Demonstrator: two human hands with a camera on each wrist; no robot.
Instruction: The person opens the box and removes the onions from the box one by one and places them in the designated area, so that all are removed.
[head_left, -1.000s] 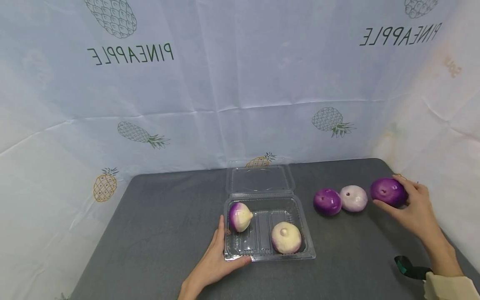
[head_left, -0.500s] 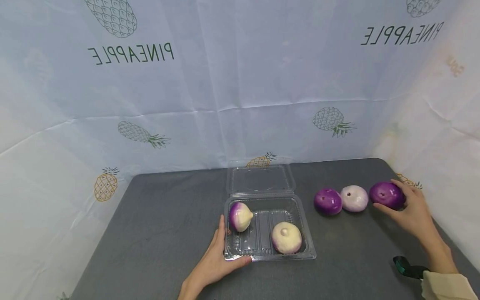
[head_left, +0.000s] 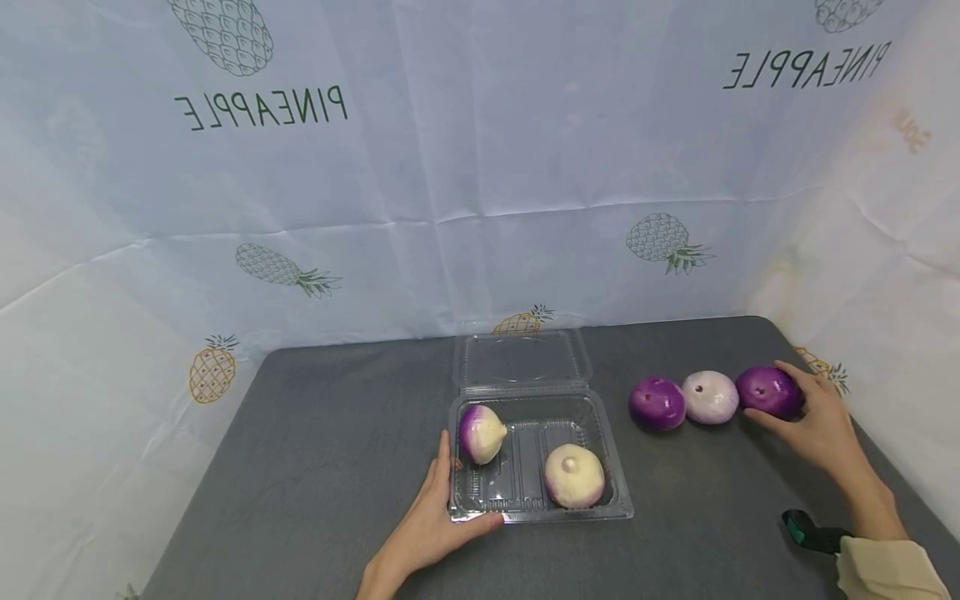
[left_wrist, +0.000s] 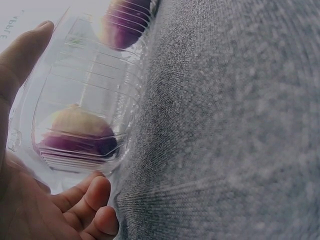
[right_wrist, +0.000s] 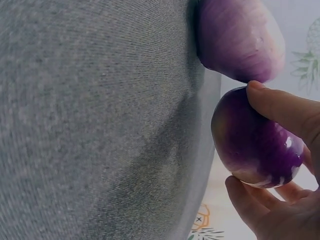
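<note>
My left hand (head_left: 435, 508) rests against the near left corner of an opened clear plastic container (head_left: 525, 515). Its forefinger lies along the side and its thumb along the front rim. Inside are two purple-and-cream onions, one (head_left: 482, 434) at the left and another (head_left: 573, 476) at the right. At the table's right side, my right hand (head_left: 817, 421) grips a dark purple onion (head_left: 768, 392) between thumb and fingers. In the right wrist view, this onion (right_wrist: 257, 140) looks close against a paler onion (right_wrist: 242, 37); whether it touches the table is unclear.
A pale onion (head_left: 710, 397) and a purple onion (head_left: 657, 404) stand in a row left of the right hand. The container's clear lid (head_left: 522, 358) lies folded back. A pineapple-print curtain (head_left: 480, 167) hangs behind the grey table (head_left: 337, 450).
My right hand has moved a little left and down with the dark purple onion, bringing it up to the pale one. The left hand and container have stayed put.
</note>
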